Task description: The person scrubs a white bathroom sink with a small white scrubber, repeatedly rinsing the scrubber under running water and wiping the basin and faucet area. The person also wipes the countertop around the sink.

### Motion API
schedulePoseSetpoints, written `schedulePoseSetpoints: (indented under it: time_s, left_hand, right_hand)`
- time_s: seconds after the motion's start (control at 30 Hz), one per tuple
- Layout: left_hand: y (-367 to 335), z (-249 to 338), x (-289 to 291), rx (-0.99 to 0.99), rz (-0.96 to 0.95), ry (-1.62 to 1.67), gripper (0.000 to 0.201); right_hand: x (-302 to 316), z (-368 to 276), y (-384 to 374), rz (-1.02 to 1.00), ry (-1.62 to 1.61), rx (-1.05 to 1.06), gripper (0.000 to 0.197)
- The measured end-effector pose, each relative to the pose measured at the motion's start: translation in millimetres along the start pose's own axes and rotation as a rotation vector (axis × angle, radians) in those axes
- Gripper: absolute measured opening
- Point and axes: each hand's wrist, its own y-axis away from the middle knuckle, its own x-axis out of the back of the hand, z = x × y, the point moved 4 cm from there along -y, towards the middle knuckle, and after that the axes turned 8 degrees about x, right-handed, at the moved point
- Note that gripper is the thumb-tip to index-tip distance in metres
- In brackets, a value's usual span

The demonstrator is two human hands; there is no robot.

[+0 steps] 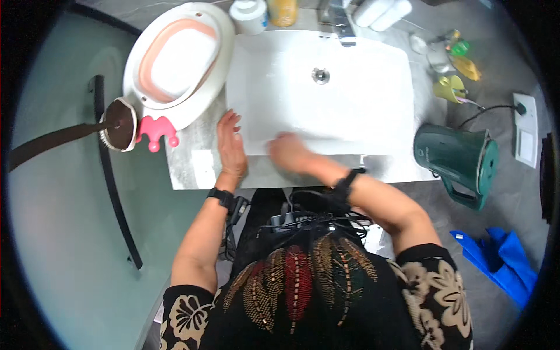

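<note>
My left hand (pixel 231 146) rests at the near left corner of the white sink (pixel 373 105), its fingers stretched forward and slightly bent, with nothing seen in it. Over the sink's front edge, my right hand (pixel 290 153) is smeared by motion. Its fingers look drawn in, but whether they hold anything is hidden. Black bands circle both wrists. Inside the basin, a round metal drain (pixel 320 76) lies below the tap (pixel 344 32).
A white and peach folding basin (pixel 153 49) stands left of the sink, near a brown long-handled brush (pixel 119 123) and a pink knobbed piece (pixel 156 131). On the right are a dark green kettle (pixel 452 154), a yellow cup (pixel 446 89) and a blue cloth (pixel 496 256).
</note>
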Motion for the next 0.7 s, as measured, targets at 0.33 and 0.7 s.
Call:
schedulePoseSetpoints:
  time_s: [0.33,0.7]
  left_hand:
    - [1,4,-1,0.004,-0.009,-0.037,0.050]
    - [1,8,12,0.027,-0.034,-0.048,0.044]
  right_hand:
    - [38,41,199,0.461,-0.180,-0.503,0.023]
    - [80,128,204,0.189,-0.420,-0.739,0.014]
